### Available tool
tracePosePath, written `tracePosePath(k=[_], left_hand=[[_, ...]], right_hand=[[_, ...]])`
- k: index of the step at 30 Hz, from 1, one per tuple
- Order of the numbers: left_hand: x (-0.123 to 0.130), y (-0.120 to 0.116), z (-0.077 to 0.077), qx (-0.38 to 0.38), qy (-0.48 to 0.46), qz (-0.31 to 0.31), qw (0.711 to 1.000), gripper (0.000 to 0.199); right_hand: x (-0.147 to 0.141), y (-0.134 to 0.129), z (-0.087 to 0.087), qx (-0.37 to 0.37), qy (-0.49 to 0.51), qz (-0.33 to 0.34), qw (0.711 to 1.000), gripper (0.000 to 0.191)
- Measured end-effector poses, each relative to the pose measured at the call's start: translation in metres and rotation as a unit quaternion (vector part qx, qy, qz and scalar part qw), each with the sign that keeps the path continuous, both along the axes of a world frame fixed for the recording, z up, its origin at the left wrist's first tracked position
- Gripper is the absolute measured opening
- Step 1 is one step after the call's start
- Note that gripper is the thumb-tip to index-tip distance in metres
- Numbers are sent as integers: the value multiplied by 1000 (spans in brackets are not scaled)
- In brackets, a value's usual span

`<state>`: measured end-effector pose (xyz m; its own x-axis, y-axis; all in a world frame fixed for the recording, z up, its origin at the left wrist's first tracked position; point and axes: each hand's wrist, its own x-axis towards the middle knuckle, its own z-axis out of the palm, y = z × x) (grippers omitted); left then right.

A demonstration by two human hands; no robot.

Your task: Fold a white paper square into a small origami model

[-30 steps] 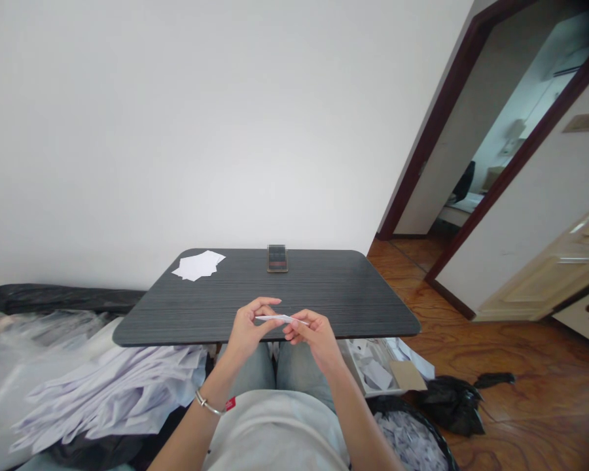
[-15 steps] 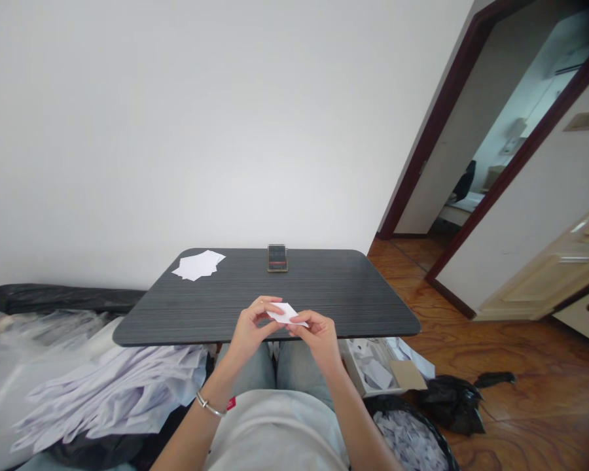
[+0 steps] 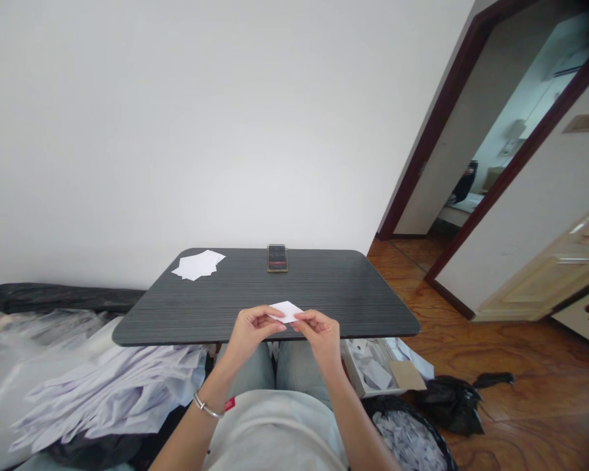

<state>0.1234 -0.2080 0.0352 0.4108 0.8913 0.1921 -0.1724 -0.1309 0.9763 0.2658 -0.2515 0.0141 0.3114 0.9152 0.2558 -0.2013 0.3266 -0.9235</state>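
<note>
Between both hands is a small white piece of paper (image 3: pixel 287 311), held above the near edge of the dark table (image 3: pixel 324 288). My left hand (image 3: pixel 255 330) pinches its left corner between thumb and fingers. On the opposite side, my right hand (image 3: pixel 320 332) grips the right corner the same way. The paper looks folded, though its layers are too small to make out. A loose pile of white paper sheets (image 3: pixel 196 265) lies at the table's far left, apart from my hands.
A phone on a stand (image 3: pixel 277 258) is at the table's back edge. White folded cloth (image 3: pixel 112 389) lies low on the left. Below right are a box of papers (image 3: pixel 368 366), a bin of paper pieces (image 3: pixel 412 441) and a black plastic bag (image 3: pixel 451 403).
My left fingers have come down from the paper's top edge to its left corner. My right hand has shifted slightly right, so more of the paper shows.
</note>
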Motion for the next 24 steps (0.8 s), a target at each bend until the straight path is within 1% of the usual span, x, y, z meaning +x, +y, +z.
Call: tracePosePath(k=[3, 10, 15, 19, 24], left_hand=[[1, 0, 0, 10, 5, 7, 1000, 19], [6, -3, -4, 64, 12, 58, 996, 12], [6, -4, -1, 93, 22, 89, 991, 6], [5, -4, 1, 110, 29, 99, 989, 5], [6, -5, -2, 127, 39, 116, 984, 7]], right_hand=[[-2, -2, 3, -5, -18, -19, 1000, 5], [-6, -6, 7, -3, -20, -36, 999, 6], [-6, -6, 7, -5, -14, -19, 1000, 8], [-5, -6, 7, -2, 15, -3, 1000, 9], [-7, -4, 8, -9, 41, 5, 999, 12]])
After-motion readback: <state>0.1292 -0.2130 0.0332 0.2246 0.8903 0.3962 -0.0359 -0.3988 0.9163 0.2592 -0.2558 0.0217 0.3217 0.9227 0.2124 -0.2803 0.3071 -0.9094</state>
